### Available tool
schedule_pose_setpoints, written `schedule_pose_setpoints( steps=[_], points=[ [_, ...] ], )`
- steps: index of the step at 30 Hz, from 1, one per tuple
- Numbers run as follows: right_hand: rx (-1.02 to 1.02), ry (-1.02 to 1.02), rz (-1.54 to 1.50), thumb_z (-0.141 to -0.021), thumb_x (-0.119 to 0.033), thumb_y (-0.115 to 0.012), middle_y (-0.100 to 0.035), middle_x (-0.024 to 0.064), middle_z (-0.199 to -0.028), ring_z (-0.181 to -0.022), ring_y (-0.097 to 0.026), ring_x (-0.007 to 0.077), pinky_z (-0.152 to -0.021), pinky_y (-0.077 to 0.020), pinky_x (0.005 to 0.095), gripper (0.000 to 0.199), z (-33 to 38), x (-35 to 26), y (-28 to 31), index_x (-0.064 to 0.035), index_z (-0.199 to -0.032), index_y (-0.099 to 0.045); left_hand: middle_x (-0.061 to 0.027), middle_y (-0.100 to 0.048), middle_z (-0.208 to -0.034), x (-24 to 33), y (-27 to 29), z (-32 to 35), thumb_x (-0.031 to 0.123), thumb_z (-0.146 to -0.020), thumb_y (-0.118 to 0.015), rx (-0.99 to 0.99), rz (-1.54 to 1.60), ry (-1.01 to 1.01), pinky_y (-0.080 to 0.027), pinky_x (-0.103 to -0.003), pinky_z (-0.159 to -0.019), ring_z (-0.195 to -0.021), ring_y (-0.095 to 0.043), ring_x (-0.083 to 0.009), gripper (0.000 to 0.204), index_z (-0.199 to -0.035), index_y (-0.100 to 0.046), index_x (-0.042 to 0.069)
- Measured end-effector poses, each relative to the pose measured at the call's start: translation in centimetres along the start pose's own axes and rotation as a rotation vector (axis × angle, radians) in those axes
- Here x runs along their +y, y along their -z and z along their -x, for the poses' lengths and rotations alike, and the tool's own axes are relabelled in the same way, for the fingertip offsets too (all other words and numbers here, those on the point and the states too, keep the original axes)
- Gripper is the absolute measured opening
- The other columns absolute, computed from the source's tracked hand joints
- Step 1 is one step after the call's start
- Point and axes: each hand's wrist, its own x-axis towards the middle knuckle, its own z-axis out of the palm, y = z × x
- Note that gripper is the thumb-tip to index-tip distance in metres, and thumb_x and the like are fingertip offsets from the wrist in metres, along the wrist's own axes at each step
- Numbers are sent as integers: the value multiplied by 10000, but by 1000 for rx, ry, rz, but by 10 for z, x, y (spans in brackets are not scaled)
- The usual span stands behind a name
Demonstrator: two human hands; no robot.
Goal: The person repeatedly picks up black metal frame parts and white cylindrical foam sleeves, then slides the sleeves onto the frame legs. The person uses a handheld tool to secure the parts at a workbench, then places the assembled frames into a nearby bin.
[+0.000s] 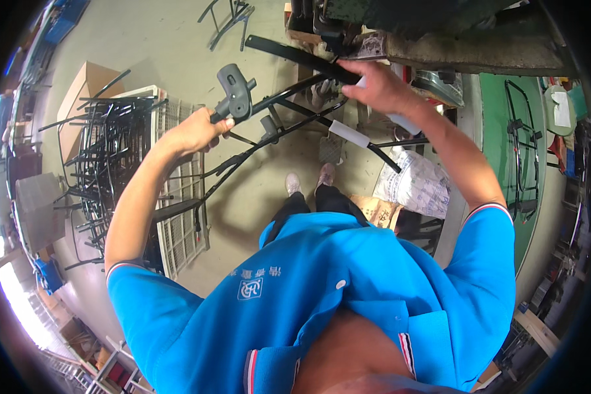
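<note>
A black tubular metal frame hangs in front of me, its long bars crossing and spreading apart. My left hand is closed round its left upper end, just below a grey plastic joint piece with a round open socket. On the far right side my right hand grips a thick black bar, with fingertips partly hidden behind it. A white sleeve wraps one lower bar, and a second grey fitting sits lower on the frame.
At left, many black tube frames are piled beside a white wire rack and a cardboard box. A heavy machine stands ahead right. A white sack lies near my feet. Another black frame lies on a green surface.
</note>
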Motion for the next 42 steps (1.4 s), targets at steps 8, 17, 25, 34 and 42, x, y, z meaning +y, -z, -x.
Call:
schedule_pose_setpoints(
  steps=[8, 17, 25, 34, 42],
  points=[
    [-293, -168, 28, -762, -402, -602, -652, 195, -833, -792, -637, 266, -758, -477, 349, 436, -35, 9, 10, 16, -877, -645, 21, -446, -538, 2, -1, 4, 318, -891, -578, -20, 50, 27, -332, -258, -431, -448, -410, -87, 326, -726, -540, 40],
    [-411, -142, -20, -746, -353, -560, -586, 148, -663, -631, -565, 226, -657, -457, 345, 392, -43, 29, 14, 30, -801, -622, 18, -438, -501, -6, -12, 1, 291, -904, -562, -30, 186, 44, -300, -247, -414, -421, -391, -79, 308, -727, -566, 40],
    [-251, 2, -19, -748, -227, -514, -606, 151, -711, -660, -590, 230, -680, -467, 356, 322, -50, 36, -11, -12, -975, -592, 25, -449, -527, -11, -19, -4, 287, -897, -567, -43, 242, 66, -301, -241, -432, -444, -387, -75, 287, -744, -581, 44],
    [-31, 169, 432, -728, -144, -529, -618, 233, -879, -825, -603, 396, -750, -489, 458, 466, -42, 29, -24, 17, -1159, -461, 13, -479, -543, -11, -22, -13, 309, -887, -579, 38, 83, 67, -327, -249, -440, -466, -422, -84, 294, -756, -589, 46],
    [59, 42, 449, -686, -328, -691, -611, 240, -925, -899, -592, 382, -792, -476, 444, 505, -34, 14, -9, 25, -988, -494, 4, -428, -487, -14, -22, -18, 301, -909, -541, -49, 183, 68, -287, -264, -386, -392, -371, -93, 324, -737, -558, 27]
  ],
)
